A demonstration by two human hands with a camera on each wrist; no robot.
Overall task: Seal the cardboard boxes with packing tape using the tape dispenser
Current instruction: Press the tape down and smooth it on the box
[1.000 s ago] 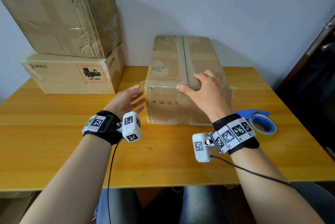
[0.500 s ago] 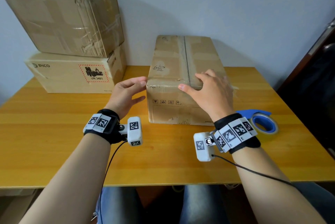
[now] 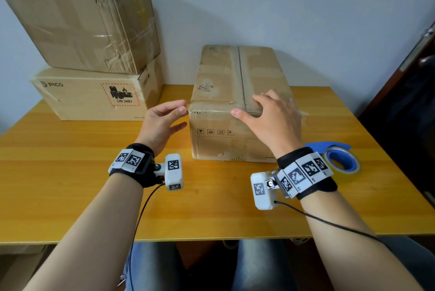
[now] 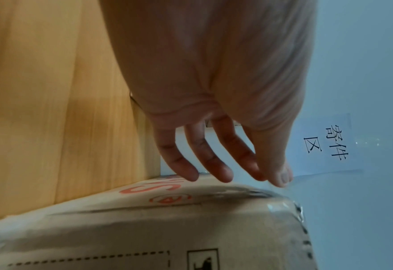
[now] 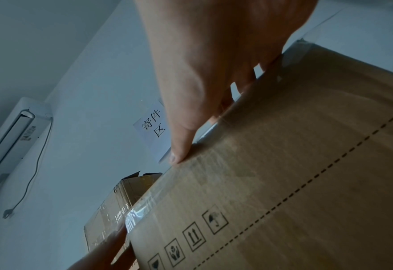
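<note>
A long cardboard box [image 3: 221, 83] lies lengthwise on the wooden table [image 3: 70, 173], clear tape across its near top edge. My right hand [image 3: 270, 116] rests on that edge, fingers on top of the box, thumb [image 5: 179, 146] pressing along the front edge. My left hand [image 3: 164, 121] hovers beside the box's near left corner, fingers straight and relaxed [image 4: 213, 164], tips close to the box's side [image 4: 167, 219]; whether they touch it I cannot tell. A blue tape dispenser [image 3: 339, 158] with a roll of tape lies on the table right of the box, behind my right wrist.
Two more cardboard boxes are stacked at the back left: a "PICO" box [image 3: 94, 95] with a battered box [image 3: 82, 22] tilted on top. A white wall stands behind the table. A dark door [image 3: 412, 102] is at the right. The table's near edge runs above my knees.
My left hand has risen from low beside the box to its near top left corner. My right hand has stayed on the box's front top edge.
</note>
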